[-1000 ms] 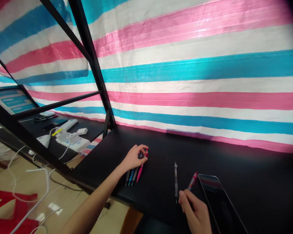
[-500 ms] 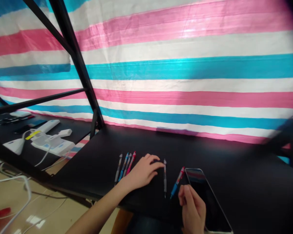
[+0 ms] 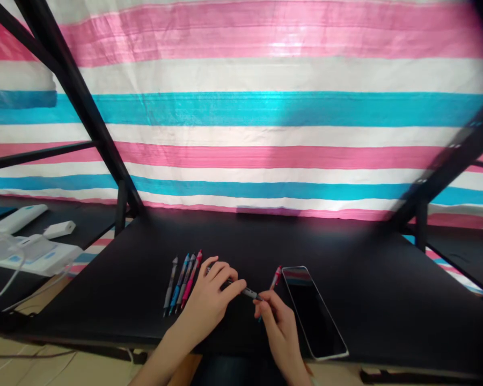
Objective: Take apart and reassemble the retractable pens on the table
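Observation:
A grey pen [image 3: 249, 292] is held slantwise between my two hands, just above the black table. My left hand [image 3: 211, 292] wraps its upper part, so that end is mostly covered. At the pen's lower tip, the fingers of my right hand [image 3: 279, 324] pinch it. Behind my right hand lies a pen with a red top and a blue lower end [image 3: 276, 277], partly hidden. Left of my left hand, several pens lie side by side: a grey one [image 3: 171, 284], a blue one [image 3: 180, 283], another grey one [image 3: 186, 281] and a red one [image 3: 192, 280].
A smartphone [image 3: 316, 316] lies face up at my right. Black metal struts [image 3: 78, 96] rise at both sides of the table [image 3: 370, 300]. On a neighbouring table at left are white chargers and cables [image 3: 44, 254]. A striped sheet [image 3: 265, 110] hangs behind.
The grey pen was lying on the table; now both hands hold it. My right hand has moved left to its tip. The view has turned to the right.

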`<state>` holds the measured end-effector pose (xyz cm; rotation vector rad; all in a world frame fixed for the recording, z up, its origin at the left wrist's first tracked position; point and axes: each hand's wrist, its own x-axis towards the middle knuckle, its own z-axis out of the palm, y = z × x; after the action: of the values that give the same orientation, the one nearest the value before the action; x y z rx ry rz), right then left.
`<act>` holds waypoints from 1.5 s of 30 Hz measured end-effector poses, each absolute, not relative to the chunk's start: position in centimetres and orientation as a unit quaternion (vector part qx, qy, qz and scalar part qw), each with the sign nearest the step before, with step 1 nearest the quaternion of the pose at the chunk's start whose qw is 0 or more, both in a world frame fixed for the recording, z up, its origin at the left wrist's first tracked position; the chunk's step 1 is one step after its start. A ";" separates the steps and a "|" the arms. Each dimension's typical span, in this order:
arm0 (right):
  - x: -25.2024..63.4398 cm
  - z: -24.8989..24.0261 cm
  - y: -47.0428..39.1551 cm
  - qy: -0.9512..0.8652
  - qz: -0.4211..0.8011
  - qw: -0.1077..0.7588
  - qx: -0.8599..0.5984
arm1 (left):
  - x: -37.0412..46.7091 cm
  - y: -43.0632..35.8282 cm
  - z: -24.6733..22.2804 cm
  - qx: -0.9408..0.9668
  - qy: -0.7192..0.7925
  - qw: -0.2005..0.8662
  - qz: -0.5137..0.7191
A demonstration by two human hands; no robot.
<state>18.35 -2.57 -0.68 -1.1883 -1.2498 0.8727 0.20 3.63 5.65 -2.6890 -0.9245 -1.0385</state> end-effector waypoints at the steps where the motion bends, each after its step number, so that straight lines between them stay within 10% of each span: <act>1: 18.3 -0.6 -2.5 -0.545 0.367 0.553 -0.512 | 0.4 3.3 5.7 -0.883 -0.302 0.065 -0.355; 10: 18.5 -0.7 -2.6 -0.532 0.351 0.560 -0.530 | 0.8 2.8 4.7 -0.830 -0.326 0.031 -0.452; 19: 18.4 -0.5 -2.5 -0.522 0.343 0.555 -0.550 | 2.0 1.9 1.7 -0.368 -0.388 -0.604 -0.591; 45: 18.6 -0.5 -2.3 -0.478 0.388 0.582 -0.531 | 2.5 0.9 1.0 -0.252 -0.423 -0.571 -0.657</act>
<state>18.62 -2.27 -0.54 -1.2403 -1.1166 0.9060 2.52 0.93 1.05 -1.3392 -2.2447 -3.4858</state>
